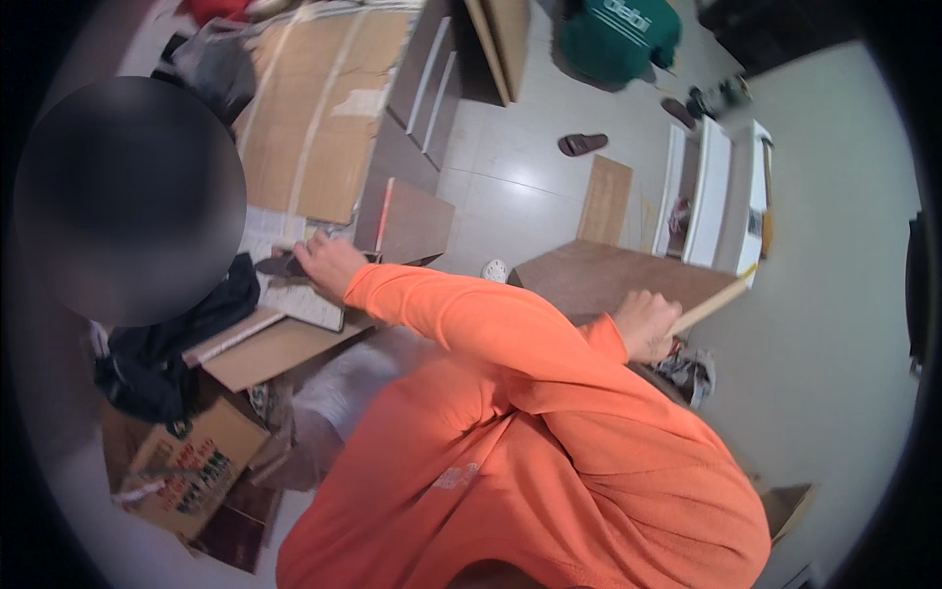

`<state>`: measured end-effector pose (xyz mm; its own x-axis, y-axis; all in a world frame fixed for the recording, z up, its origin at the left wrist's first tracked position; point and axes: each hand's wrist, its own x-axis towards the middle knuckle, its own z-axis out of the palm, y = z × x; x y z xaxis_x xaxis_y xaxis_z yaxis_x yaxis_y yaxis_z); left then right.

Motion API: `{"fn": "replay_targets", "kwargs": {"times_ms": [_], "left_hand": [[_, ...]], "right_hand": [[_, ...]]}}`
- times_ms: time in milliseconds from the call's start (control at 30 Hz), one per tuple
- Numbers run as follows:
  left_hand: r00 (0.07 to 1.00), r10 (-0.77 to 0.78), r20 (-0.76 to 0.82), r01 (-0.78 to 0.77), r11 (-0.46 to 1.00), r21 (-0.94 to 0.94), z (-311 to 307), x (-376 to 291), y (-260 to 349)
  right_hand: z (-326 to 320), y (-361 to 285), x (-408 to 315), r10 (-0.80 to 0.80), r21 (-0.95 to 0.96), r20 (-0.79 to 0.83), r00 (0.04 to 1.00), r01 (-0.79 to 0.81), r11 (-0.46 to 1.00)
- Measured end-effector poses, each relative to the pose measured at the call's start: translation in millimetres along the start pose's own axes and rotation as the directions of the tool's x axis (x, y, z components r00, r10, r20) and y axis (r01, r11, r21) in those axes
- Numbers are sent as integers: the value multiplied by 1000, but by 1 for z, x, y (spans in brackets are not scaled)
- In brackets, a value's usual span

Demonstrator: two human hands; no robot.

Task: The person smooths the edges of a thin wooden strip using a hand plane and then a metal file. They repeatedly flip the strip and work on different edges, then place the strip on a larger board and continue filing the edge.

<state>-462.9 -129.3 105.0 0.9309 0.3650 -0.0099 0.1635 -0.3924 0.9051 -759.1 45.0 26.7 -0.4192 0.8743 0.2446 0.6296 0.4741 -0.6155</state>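
Observation:
My arms in orange sleeves cross, the right forearm over the left. My right hand [329,263], at the left of the view, has its fingers on a dark object [282,265] above papers; what it is stays unclear. Below it lies a white marked sheet [309,300]. My left hand [647,322], at the right, is closed around the pale edge of a brown wooden board [581,276]. That board slants over the floor. Its far side is partly behind my sleeve.
A cardboard-covered cabinet [316,110] stands upper left, beside a person whose head is blurred out. Another person in green [622,40] is at the top. A white shelf unit [710,195], a wooden plank [606,199] and a sandal [582,143] are ahead. A cardboard box [199,467] sits lower left.

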Motion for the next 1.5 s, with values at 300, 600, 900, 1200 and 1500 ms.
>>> {"fn": "replay_targets", "kwargs": {"times_ms": [300,600,900,1200,1500], "left_hand": [[990,-100,-102,106,993,59,-25,1,10],[906,-398,-144,378,914,-149,-54,8,21],[811,-373,-451,330,928,-173,-72,31,84],[610,-401,-684,546,838,-4,-100,-56,275],[510,-353,-784,346,919,-189,-137,-286,259]], "right_hand": [[33,5,-5,-19,-51,-181,983,10,999],[-243,-43,-15,-382,157,568,729,360,920],[-524,253,-397,690,708,-602,401,-130,694],[-222,417,-427,764,698,-578,285,-313,644],[-226,340,-320,-1,-210,-902,433,-435,875]]}}
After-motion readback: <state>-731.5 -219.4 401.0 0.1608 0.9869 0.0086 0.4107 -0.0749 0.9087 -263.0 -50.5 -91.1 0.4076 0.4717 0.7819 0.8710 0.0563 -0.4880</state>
